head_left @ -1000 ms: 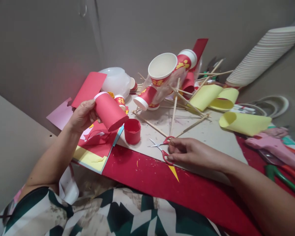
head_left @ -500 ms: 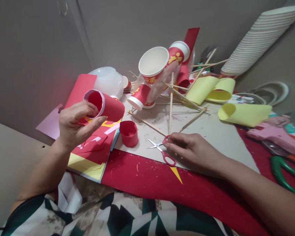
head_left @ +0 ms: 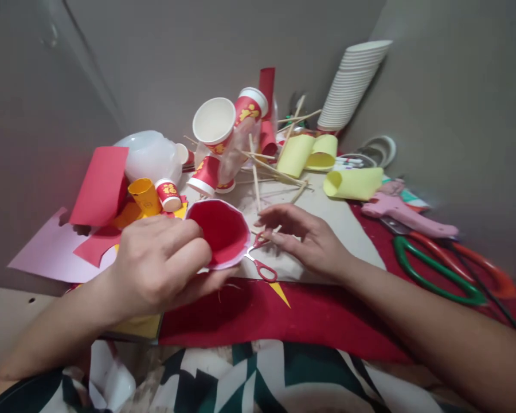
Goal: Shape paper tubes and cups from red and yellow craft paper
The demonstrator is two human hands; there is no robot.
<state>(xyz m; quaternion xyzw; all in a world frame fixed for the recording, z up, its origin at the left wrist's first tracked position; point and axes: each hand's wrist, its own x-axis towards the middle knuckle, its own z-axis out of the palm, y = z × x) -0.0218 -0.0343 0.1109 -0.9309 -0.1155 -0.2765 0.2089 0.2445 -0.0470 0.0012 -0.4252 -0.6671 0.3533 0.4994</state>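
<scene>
My left hand [head_left: 155, 264] grips a red paper tube [head_left: 223, 229] by its pale, faceted rim, fingers inside and thumb beneath. The tube's open mouth faces me and shows a red inside. Just right of it lies a small pair of scissors [head_left: 265, 272] with red handles, its blades partly hidden by the tube. My right hand [head_left: 305, 241] is over the upper scissor handle, thumb and fingers apart; whether it touches the handle is unclear. A yellow paper triangle [head_left: 280, 295] lies below the scissors.
Behind are wooden sticks [head_left: 255, 178], paper cups [head_left: 215, 123], rolled yellow paper [head_left: 355, 183] and a tall cup stack [head_left: 352, 86]. A pink glue gun [head_left: 408, 215] and large green-handled scissors [head_left: 438, 281] lie right. Red sheets [head_left: 101, 183] and an orange roll [head_left: 145, 196] are left.
My left hand has brought the red tube rightward and lower, turning its mouth toward me. The small red ring on the table is now hidden. My right hand's fingers have spread off the scissors. The view has shifted.
</scene>
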